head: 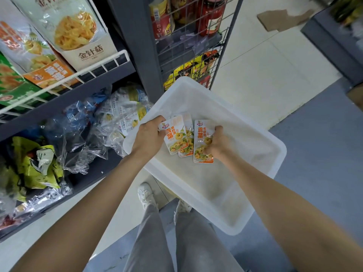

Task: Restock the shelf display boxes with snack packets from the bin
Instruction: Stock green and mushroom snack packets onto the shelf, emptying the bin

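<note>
Over the bin (255,146), both hands hold packets (201,141) (orange-labelled).

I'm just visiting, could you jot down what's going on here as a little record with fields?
place: shop aisle beside a grey shelf
bin: white plastic bin, almost empty
left hand: grips two overlapping snack packets
right hand: holds a third packet
upper shelf: display boxes behind a white wire rail
lower shelf: loose plastic bags

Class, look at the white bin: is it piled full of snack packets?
No: the white bin holds only the few snack packets that the left hand and right hand grip.
</note>
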Demonstrator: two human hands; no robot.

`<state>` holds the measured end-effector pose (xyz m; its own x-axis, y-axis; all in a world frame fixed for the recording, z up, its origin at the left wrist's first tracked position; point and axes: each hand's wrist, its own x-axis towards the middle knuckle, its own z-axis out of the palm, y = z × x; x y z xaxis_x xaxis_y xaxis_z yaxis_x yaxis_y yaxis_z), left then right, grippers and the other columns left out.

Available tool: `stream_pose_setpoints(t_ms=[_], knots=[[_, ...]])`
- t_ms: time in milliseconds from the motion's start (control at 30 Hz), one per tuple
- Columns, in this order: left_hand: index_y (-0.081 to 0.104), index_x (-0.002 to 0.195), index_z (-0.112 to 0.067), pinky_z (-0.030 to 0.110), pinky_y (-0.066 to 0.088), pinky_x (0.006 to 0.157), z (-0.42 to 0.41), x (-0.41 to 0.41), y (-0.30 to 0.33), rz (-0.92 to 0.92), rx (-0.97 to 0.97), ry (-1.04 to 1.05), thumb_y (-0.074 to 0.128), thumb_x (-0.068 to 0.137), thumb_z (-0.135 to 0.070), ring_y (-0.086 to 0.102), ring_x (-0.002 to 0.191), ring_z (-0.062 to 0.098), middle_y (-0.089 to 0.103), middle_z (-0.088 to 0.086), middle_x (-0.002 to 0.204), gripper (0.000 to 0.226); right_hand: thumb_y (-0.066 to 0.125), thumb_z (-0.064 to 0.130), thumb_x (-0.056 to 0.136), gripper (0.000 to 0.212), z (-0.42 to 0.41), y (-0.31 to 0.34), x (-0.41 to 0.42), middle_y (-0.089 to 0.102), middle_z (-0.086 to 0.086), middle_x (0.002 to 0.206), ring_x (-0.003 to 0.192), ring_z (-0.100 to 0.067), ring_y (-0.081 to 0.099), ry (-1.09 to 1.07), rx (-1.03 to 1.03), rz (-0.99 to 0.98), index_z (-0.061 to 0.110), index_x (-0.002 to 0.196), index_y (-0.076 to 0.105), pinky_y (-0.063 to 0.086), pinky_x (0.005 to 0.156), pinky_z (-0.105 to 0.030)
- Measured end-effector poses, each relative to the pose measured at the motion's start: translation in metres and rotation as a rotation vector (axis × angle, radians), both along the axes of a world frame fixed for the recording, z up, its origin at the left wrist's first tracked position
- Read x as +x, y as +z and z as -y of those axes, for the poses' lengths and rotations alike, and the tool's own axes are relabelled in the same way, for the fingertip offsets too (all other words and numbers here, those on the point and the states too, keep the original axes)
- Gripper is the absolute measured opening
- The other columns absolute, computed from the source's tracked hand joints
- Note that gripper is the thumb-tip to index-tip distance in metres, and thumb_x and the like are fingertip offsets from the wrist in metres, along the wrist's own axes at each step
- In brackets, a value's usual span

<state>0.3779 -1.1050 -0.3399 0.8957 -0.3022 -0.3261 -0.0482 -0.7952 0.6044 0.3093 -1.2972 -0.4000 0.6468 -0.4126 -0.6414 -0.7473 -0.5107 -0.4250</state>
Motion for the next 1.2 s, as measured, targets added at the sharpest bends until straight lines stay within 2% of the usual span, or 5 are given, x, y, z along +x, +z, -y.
stream_pose_setpoints(t_ms=[300, 433, 633, 867, 1200], knots=[[0.059, 0.11, -0.012, 0.018, 0.037, 0.059, -0.006, 0.003, 0.019, 0.039, -0.057, 0.04, 0.056, 0.093, -0.013, 0.056, 0.079, 0.016, 0.068, 0.008, 0.103, 0.018, 0.063, 0.005, 0.081, 0.009, 0.0, 0.033, 0.0, 0.064, -0.012, 0.078, 0.068, -0.021, 0.061, -0.331, 0.386, 0.277, 0.007, 0.089, 0.067, 0.049, 0.058, -0.02], [0.056, 0.117, -0.011, 0.018, 0.043, 0.065, -0.021, 0.012, 0.052, 0.128, -0.094, 0.094, 0.056, 0.093, -0.014, 0.057, 0.08, 0.017, 0.067, 0.005, 0.101, 0.024, 0.059, 0.006, 0.083, 0.019, -0.017, 0.075, 0.023, 0.069, -0.015, 0.097, 0.091, -0.032, 0.067, -0.277, 0.453, 0.412, 0.024, 0.083, 0.067, 0.056, 0.081, -0.048], [0.05, 0.117, -0.017, 0.033, 0.045, 0.057, -0.075, 0.035, 0.123, 0.434, -0.141, 0.211, 0.056, 0.092, -0.009, 0.058, 0.06, 0.021, 0.061, 0.008, 0.069, 0.027, 0.06, 0.022, 0.09, 0.009, -0.062, 0.16, 0.074, 0.072, -0.004, 0.097, 0.088, -0.023, 0.07, -0.171, 0.664, 0.629, 0.024, 0.089, 0.069, 0.056, 0.082, -0.038], [0.049, 0.122, -0.012, 0.037, 0.04, 0.046, -0.159, 0.066, 0.196, 0.731, -0.147, 0.311, 0.055, 0.093, -0.012, 0.05, 0.05, 0.03, 0.054, 0.016, 0.058, 0.03, 0.057, -0.003, 0.088, 0.024, -0.133, 0.239, 0.13, 0.068, -0.01, 0.111, 0.099, -0.019, 0.066, 0.154, 0.687, 0.835, 0.003, 0.111, 0.061, 0.055, 0.085, -0.033], [0.048, 0.12, -0.015, 0.037, 0.047, 0.047, -0.197, 0.143, 0.216, 0.73, 0.036, 0.26, 0.051, 0.096, -0.016, 0.051, 0.049, 0.022, 0.056, 0.006, 0.062, 0.025, 0.06, -0.003, 0.086, 0.022, -0.184, 0.271, 0.167, 0.071, -0.007, 0.104, 0.099, -0.02, 0.067, 0.2, 0.67, 0.897, 0.014, 0.099, 0.067, 0.056, 0.085, -0.038]])
